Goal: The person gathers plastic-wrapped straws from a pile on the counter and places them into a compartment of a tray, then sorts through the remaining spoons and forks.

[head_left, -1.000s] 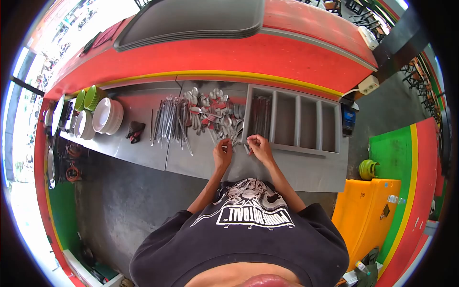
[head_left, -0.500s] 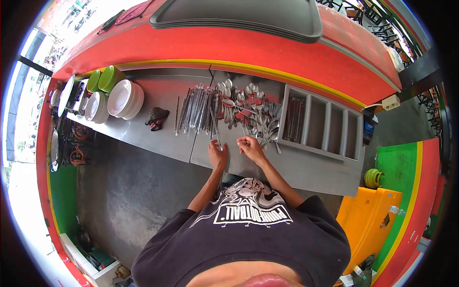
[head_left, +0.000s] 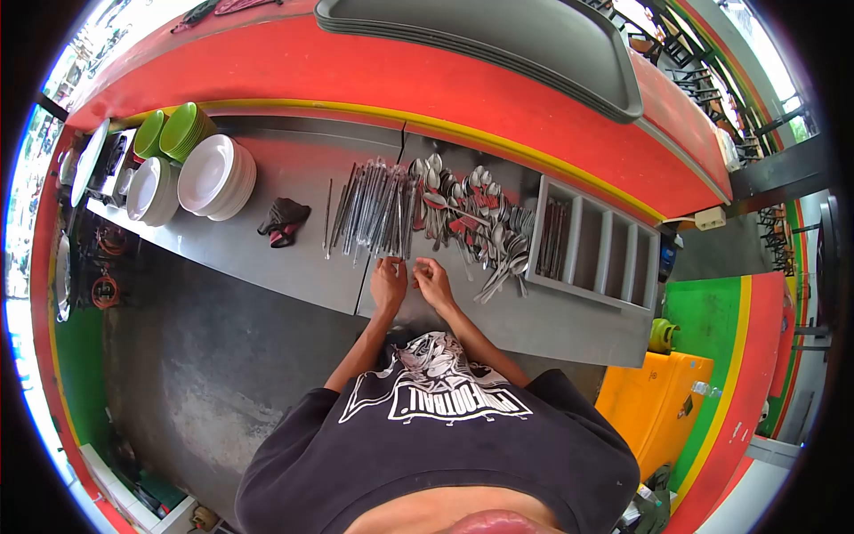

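Steel counter (head_left: pixel 267 240) runs across the middle of the head view, and your two hands meet at its near edge, just below the cutlery. Your left hand (head_left: pixel 388 283) rests with fingers curled at the lower ends of the bundled chopsticks (head_left: pixel 374 209); whether it pinches one you cannot tell. Your right hand (head_left: pixel 433 280) sits just beside it, fingers curled loosely. Spoons (head_left: pixel 463 214) lie heaped to the right, beside the divided grey tray (head_left: pixel 598 245). White bowls (head_left: pixel 213 178) stack at upper left.

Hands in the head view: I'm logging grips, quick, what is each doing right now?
Left hand: at the near ends of the wrapped cutlery row, grip cannot be told.
Right hand: fingers curled, contents cannot be told.
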A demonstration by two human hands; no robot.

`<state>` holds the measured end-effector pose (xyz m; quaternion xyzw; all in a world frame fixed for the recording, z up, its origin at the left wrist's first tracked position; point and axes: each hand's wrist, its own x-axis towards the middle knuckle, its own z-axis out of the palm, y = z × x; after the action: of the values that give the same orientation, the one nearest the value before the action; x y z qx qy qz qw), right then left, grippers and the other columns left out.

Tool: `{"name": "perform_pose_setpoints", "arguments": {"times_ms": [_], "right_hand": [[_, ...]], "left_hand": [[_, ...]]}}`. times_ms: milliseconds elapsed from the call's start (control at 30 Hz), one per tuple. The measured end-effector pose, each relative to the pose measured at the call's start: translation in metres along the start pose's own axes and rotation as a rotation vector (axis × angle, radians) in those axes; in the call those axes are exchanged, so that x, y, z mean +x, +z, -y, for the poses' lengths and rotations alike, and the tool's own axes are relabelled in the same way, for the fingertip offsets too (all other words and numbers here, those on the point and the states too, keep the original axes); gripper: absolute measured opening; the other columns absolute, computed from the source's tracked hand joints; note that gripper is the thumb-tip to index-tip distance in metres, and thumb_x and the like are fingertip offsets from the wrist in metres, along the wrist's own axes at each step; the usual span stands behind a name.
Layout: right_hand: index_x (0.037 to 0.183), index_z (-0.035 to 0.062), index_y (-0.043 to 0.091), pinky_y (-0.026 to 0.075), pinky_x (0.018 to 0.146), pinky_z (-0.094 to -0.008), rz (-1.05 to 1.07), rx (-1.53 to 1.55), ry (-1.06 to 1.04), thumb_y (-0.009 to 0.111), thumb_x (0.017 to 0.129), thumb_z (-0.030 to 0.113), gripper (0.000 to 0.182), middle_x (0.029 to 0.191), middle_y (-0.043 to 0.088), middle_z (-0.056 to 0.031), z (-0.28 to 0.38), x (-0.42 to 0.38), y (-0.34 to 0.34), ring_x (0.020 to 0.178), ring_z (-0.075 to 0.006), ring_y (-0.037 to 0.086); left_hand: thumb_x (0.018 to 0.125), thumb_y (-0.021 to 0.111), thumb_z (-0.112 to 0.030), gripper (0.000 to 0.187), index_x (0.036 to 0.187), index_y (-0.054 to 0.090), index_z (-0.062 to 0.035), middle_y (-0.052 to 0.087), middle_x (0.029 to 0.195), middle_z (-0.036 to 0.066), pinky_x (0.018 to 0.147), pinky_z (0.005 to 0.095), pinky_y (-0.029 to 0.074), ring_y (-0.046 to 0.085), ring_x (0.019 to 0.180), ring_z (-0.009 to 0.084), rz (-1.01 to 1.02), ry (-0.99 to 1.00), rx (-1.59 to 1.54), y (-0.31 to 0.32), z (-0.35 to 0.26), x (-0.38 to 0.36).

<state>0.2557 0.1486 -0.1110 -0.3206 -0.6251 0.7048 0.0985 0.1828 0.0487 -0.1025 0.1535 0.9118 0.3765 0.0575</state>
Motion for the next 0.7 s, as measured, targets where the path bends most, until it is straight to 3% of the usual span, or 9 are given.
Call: {"name": "perform_pose_setpoints", "arguments": {"times_ms": [167, 433, 567, 700], "right_hand": [[0.121, -0.0026, 0.054, 0.049, 0.057, -0.0255, -0.049, -0.049, -0.005, 0.061, 0.090, 0.015, 0.036, 0.079, 0.066, -0.0071, -0.028, 0.040, 0.014, 0.066, -0.0112, 0.061], [0.106, -0.0030, 0.060, 0.047, 0.054, -0.0256, 0.060, 0.057, 0.149, 0.061, 0.092, 0.018, 0.025, 0.079, 0.066, -0.0065, -0.021, 0.052, 0.016, 0.062, -0.0116, 0.061], [0.106, -0.0014, 0.057, 0.046, 0.053, -0.0246, 0.076, 0.015, 0.202, 0.059, 0.094, 0.022, 0.027, 0.077, 0.062, -0.0042, -0.007, 0.048, 0.013, 0.061, -0.0106, 0.057], [0.103, 0.0001, 0.057, 0.044, 0.051, -0.0242, 0.058, 0.057, 0.176, 0.060, 0.093, 0.024, 0.025, 0.073, 0.059, -0.0019, 0.009, 0.041, 0.010, 0.059, -0.0097, 0.055]], "left_hand": [[0.079, 0.067, -0.023, 0.018, 0.089, 0.067, -0.0076, 0.064, 0.086, 0.012, 0.065, 0.0441, 0.051, 0.064, 0.076, 0.0339, 0.142, 0.050, -0.003, -0.002, 0.005, 0.017], [0.077, 0.069, -0.028, 0.025, 0.088, 0.069, -0.0052, 0.068, 0.086, 0.015, 0.069, 0.0436, 0.052, 0.066, 0.079, 0.0344, 0.251, -0.023, -0.012, -0.008, 0.010, 0.036], [0.078, 0.070, -0.030, 0.029, 0.089, 0.070, -0.0039, 0.070, 0.085, 0.016, 0.070, 0.0411, 0.053, 0.067, 0.079, 0.0337, 0.308, -0.004, -0.133, -0.010, 0.024, 0.043], [0.076, 0.075, -0.032, 0.035, 0.090, 0.070, 0.0003, 0.070, 0.081, 0.015, 0.067, 0.0345, 0.052, 0.068, 0.073, 0.0250, 0.425, -0.030, -0.310, -0.024, 0.033, 0.051]]}}
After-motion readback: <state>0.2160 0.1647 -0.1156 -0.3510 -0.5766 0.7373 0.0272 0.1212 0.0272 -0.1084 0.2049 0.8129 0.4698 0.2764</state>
